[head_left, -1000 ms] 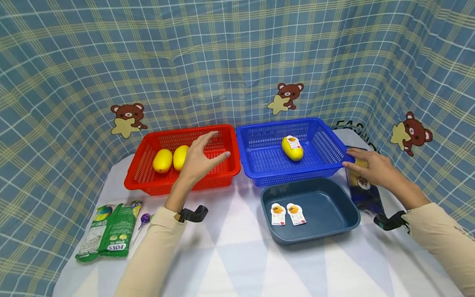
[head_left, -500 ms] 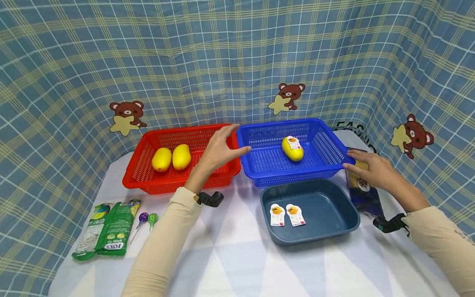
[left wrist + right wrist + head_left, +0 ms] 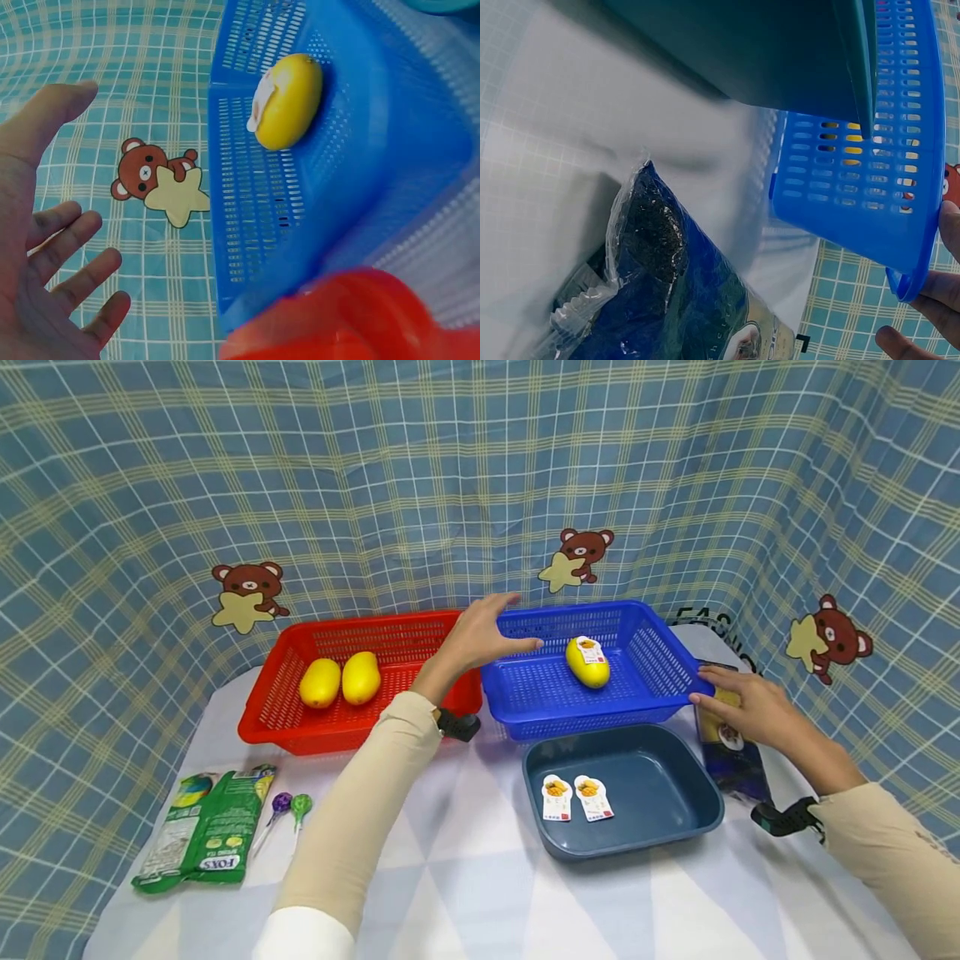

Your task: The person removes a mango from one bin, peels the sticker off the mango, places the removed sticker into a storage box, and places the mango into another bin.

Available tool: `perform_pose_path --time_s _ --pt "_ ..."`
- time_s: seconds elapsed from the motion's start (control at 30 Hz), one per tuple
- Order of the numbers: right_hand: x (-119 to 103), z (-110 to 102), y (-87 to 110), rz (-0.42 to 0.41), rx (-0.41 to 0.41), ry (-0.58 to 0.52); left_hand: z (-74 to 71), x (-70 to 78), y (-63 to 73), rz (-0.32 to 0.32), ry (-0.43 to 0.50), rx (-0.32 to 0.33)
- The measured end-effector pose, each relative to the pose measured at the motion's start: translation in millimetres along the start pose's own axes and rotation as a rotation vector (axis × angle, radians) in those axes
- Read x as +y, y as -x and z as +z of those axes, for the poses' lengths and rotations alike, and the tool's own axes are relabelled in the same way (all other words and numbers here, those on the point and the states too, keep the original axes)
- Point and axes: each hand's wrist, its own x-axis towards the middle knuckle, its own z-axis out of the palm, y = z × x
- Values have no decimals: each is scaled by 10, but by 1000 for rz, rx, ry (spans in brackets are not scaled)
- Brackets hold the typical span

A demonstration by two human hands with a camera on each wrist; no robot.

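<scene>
My left hand (image 3: 477, 637) hovers in the head view over the gap between the red basket (image 3: 300, 739) and the blue basket (image 3: 536, 714), thumb and fingers spread, holding nothing. In the left wrist view its fingers (image 3: 82, 281) are apart from the blue basket's wall. One yellow mango (image 3: 587, 664) with a white mango-picture label (image 3: 590, 651) lies in the blue basket. Two plain yellow mangoes (image 3: 320, 683) sit side by side in the red one. My right hand (image 3: 753, 706) holds the blue basket's right rim, fingers on both sides of it in the right wrist view.
In front of the blue basket stands a dark blue-grey tray (image 3: 660, 802) with two mango labels (image 3: 557, 799) inside. A dark-blue bag (image 3: 731, 752) lies beneath my right hand. A green Fox's bag (image 3: 213, 831) and two lollipops (image 3: 301, 806) lie at the left.
My left hand has moved right, from over the red basket and its mangoes to the blue basket's left end. My right hand stays at the blue basket's rim.
</scene>
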Motion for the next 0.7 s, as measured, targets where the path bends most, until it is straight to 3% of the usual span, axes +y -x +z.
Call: perform_pose_path --time_s 0.23,0.4,0.7 --pt "3 -4 12 25 -17 -8 30 80 -265 2 22 -45" --pt "9 14 19 34 -6 -6 102 102 -381 -2 54 -66" --pt "-26 24 6 35 -3 -13 290 58 -550 -7 28 -101"
